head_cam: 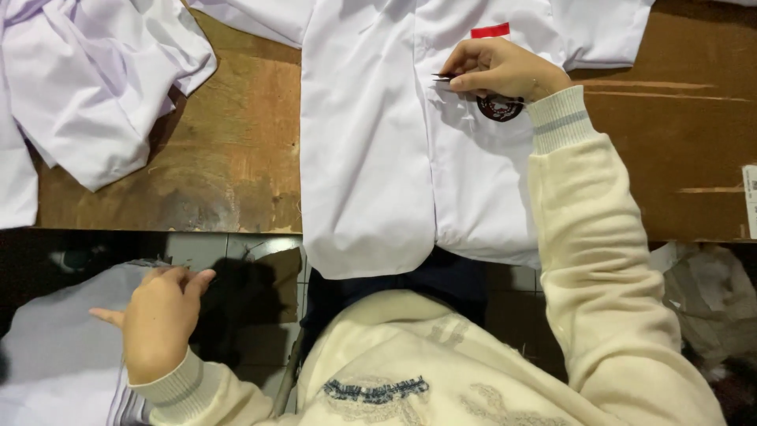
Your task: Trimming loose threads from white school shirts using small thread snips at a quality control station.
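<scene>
White shirt (378,158) under right hand (505,69) (snips pinched), left hand (162,319) well apart

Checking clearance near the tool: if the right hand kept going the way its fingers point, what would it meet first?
Probably only the white shirt: the right hand points leftward along the shirt front.

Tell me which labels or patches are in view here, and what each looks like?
Red patch: small red rectangle on the white shirt's chest.
Round badge: dark circle under the right hand.
Paper tag: white strip at the table's right edge.
</scene>
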